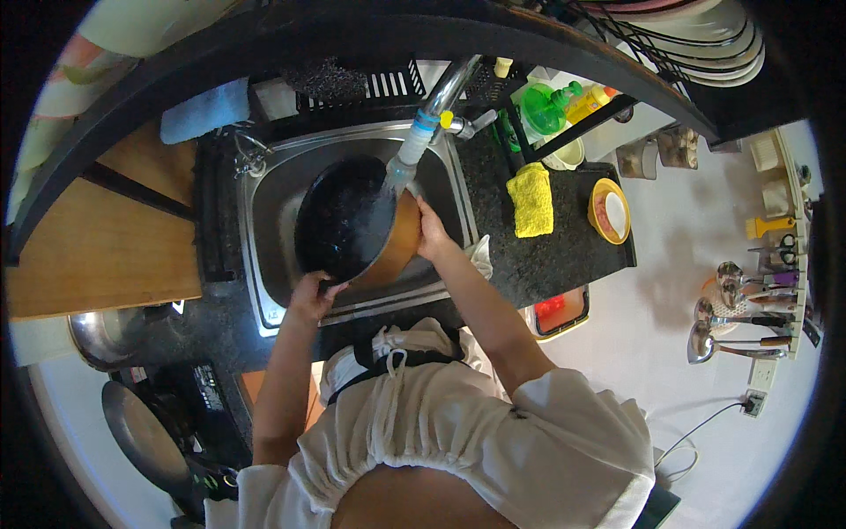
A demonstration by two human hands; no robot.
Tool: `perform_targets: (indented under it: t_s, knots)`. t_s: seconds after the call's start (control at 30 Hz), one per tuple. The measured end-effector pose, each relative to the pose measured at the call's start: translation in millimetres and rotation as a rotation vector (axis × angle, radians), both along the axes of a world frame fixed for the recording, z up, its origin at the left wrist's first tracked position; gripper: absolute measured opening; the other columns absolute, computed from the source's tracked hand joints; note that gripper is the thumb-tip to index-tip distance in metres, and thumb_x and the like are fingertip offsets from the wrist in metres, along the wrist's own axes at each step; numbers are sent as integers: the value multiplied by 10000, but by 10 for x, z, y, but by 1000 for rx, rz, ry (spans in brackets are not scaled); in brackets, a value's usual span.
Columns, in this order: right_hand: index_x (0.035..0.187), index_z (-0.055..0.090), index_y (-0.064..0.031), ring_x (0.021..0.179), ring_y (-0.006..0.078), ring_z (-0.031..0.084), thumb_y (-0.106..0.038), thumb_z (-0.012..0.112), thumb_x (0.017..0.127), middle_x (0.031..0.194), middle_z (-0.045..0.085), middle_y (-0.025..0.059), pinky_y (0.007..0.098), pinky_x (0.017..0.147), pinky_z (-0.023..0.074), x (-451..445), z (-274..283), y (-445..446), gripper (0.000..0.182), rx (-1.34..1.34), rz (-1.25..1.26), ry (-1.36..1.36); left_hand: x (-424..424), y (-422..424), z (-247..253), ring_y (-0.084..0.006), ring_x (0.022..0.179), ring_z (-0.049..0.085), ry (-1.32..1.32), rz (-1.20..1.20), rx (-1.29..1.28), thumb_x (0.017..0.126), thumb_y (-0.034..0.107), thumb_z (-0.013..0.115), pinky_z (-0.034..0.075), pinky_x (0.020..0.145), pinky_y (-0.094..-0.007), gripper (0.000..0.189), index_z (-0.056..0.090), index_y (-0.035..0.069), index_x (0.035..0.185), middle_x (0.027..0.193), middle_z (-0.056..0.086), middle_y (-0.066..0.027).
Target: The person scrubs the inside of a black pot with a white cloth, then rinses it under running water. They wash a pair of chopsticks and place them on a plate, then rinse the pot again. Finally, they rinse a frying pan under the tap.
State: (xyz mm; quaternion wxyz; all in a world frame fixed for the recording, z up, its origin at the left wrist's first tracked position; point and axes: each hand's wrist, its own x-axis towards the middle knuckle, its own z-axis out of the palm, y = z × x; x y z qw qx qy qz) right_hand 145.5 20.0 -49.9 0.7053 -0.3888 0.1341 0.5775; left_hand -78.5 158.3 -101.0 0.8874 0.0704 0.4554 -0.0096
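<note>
A deep pot (347,221) with a dark inside and an orange-brown outside is held tilted over the stainless steel sink (277,198). Water runs into it from the faucet (413,145), whose spout has a clear and blue nozzle. My left hand (314,297) grips the pot at its lower left, by the rim. On the right, my right hand (429,228) is closed on the outer wall, with the fingers partly hidden beyond it. A white cloth (480,256) lies over the sink's right edge near my right forearm.
Right of the sink are a yellow cloth (531,200), a yellow bowl (609,211) and a green soap bottle (543,109). A black shelf frame (330,33) arches overhead. A blue cloth (206,111) hangs at the back left; a frying pan (145,436) sits lower left.
</note>
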Motion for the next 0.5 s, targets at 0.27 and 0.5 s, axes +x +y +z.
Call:
perform_targets:
  t_s: [0.27,0.5]
  knots:
    - [1109,446,-29,954,192,509,-302,311,895,1045,523,93,326,832,405,36,337,235,372,-81,-11,-355,290,-303,83,-181,574,597,-345,199,-589,847,88,255,537,486,-203,450,182,13,1285,1277,120,-347]
    - [1130,442,-49,957,182,506,-316,305,899,1057,519,79,315,828,403,8,3,298,379,67,-127,-484,313,-256,-2,-196,542,583,-368,171,-558,823,65,269,532,450,-211,413,288,-30,1224,1268,151,-350]
